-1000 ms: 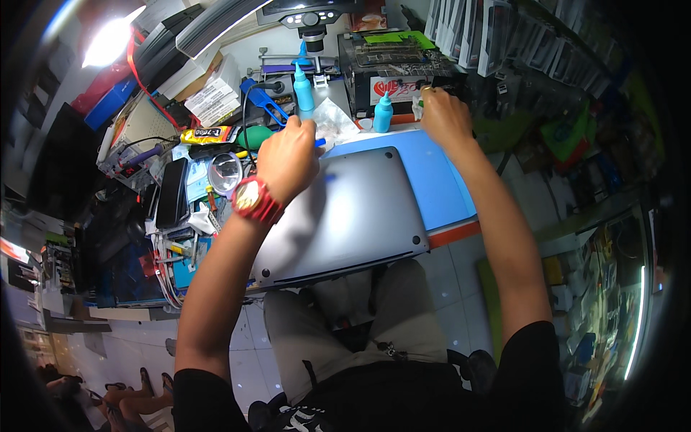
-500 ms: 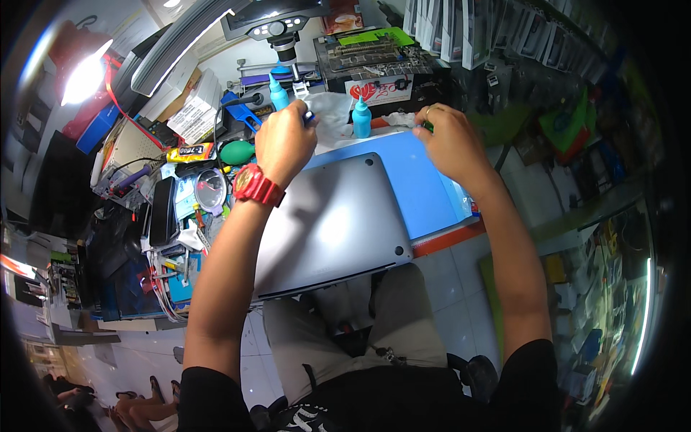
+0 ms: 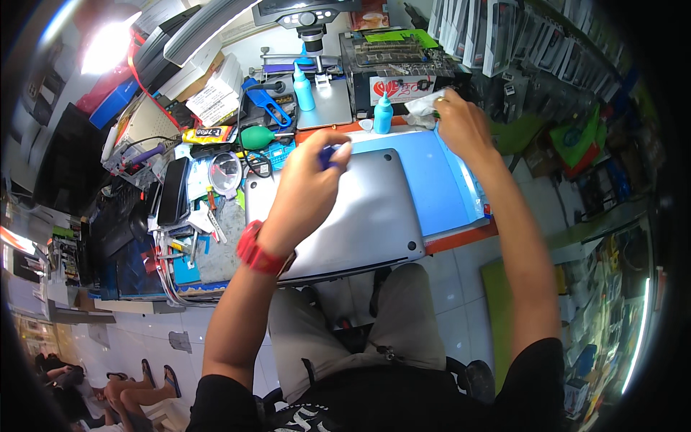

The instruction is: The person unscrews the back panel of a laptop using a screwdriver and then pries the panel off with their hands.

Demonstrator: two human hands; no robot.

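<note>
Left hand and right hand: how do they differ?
The left hand is over the silver laptop; the right hand is farther back, near the far edge of the blue mat. The left hand curls around a dark blue object; the right hand's fingers are at a crumpled white tissue. The left hand has a red watch at its wrist; the right hand has none. Both hands are bare.

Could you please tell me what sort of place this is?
It looks like an electronics repair shop: a laptop lies underside up, with a phone and an apparent microscope nearby.
</note>
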